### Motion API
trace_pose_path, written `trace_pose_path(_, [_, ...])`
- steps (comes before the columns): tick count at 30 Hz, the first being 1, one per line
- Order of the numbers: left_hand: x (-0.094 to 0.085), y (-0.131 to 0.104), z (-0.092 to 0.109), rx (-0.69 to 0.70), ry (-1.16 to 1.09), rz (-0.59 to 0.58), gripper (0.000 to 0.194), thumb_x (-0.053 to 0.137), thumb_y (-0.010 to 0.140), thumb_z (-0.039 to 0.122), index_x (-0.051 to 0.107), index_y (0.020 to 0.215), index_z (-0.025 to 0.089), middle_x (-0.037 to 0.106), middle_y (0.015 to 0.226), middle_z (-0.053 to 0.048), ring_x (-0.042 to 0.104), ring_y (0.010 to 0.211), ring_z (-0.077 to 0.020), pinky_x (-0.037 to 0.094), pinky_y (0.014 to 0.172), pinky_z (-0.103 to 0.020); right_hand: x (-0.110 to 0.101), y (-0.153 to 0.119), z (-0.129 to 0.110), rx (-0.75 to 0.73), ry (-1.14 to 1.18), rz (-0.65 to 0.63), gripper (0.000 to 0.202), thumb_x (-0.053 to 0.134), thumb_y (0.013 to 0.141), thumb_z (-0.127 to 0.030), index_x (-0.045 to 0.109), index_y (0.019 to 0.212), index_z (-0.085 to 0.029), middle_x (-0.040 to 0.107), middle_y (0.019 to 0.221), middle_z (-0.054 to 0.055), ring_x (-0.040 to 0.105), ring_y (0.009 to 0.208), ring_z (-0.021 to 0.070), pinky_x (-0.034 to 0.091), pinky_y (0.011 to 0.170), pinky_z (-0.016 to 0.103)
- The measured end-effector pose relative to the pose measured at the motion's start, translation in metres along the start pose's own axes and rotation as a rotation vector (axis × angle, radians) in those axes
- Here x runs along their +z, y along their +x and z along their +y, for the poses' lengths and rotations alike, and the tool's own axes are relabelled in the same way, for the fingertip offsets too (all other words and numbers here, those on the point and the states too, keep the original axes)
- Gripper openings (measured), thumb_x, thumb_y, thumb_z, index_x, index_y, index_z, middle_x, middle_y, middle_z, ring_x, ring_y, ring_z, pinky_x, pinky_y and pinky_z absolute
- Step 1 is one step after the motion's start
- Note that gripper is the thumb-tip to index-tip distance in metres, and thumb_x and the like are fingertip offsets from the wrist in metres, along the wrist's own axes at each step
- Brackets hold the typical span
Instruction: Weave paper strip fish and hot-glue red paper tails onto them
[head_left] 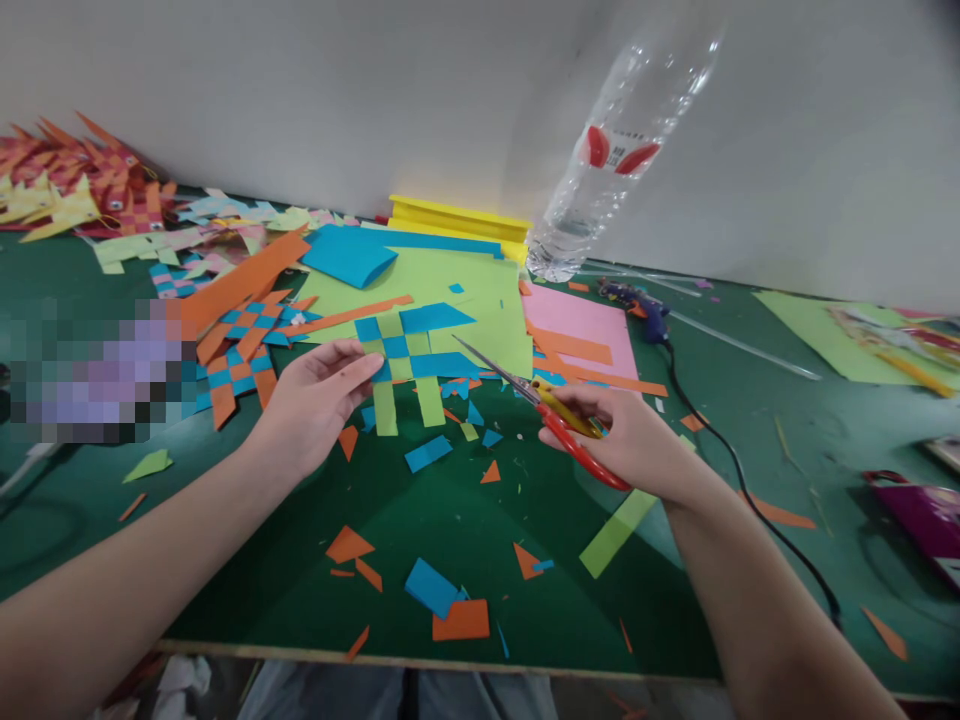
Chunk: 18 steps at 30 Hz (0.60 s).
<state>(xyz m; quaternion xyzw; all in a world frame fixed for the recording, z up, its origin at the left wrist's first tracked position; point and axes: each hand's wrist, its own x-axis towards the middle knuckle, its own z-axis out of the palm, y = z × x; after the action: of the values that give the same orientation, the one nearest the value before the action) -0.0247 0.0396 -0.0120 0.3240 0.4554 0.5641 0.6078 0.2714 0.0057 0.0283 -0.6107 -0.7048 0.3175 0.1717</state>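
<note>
Between thumb and fingers of my left hand [326,395] is a woven piece of blue and light green paper strips [397,347], with strip ends sticking out to the right and downward. My right hand [619,430] grips the scissors [559,415], which have one red and one yellow handle. Their blades point up and left, just right of the woven piece, and look closed or nearly so. Light green sheets [457,290] lie behind the woven piece. Small blue and orange scraps [428,454] are scattered on the green table below it.
A plastic bottle [600,170] stands behind, near the wall. A glue gun [651,315] with a black cord lies at right. Orange strips [247,275] and woven pieces [240,372] are at left. The table's front edge [300,655] is near.
</note>
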Motion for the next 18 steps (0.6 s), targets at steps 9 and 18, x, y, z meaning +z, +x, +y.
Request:
trace_pose_path(9, [0.001,-0.001,0.001,0.019,-0.047,0.016,0.024,0.082,0.064,0.019,0.061,0.076,0.016,0.059,0.072,0.005,0.056,0.067,-0.0065,0.047,0.063,-0.019,0.004,0.003,0.011,0.007,-0.031,0.064,0.056,0.067,0.073,-0.053,0.056,0.115,-0.019,0.066,0.100,0.009,0.064,0.079,0.0212,0.053,0.070,0.035])
trace_pose_path(18, [0.002,-0.001,0.003,0.053,-0.077,0.046,0.024,0.082,0.063,0.017,0.061,0.075,0.016,0.059,0.072,0.004,0.056,0.067,-0.0074,0.047,0.062,-0.019,0.004,0.001,0.015,-0.055,-0.170,-0.005,0.071,0.064,0.073,-0.058,0.045,0.133,-0.024,0.053,0.133,0.012,0.056,0.115,0.0321,0.050,0.094,0.049])
